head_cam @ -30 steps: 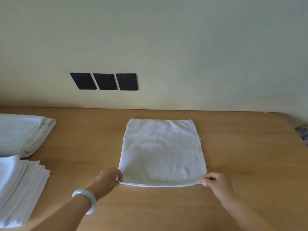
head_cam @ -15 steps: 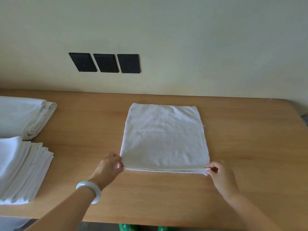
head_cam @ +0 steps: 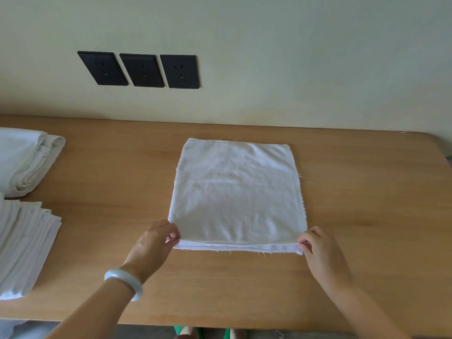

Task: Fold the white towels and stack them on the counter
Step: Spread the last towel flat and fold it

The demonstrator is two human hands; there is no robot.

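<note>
A white towel [head_cam: 237, 194], folded once, lies flat in the middle of the wooden counter [head_cam: 367, 216]. My left hand [head_cam: 154, 243] pinches its near left corner and my right hand [head_cam: 320, 250] pinches its near right corner. The layered near edge shows between the two hands. A stack of folded white towels [head_cam: 22, 245] sits at the counter's left edge, and a second, thicker white pile [head_cam: 24, 157] lies behind it.
The wall behind carries three black sockets [head_cam: 141, 69]. The counter's front edge [head_cam: 244, 325] runs just below my forearms, with green shoes on the floor under it. A white bangle [head_cam: 124, 281] circles my left wrist. Bare wood lies right of the towel.
Both hands keep their hold on the near corners. The view has tipped downward, so the counter's front edge and the floor have come into sight.
</note>
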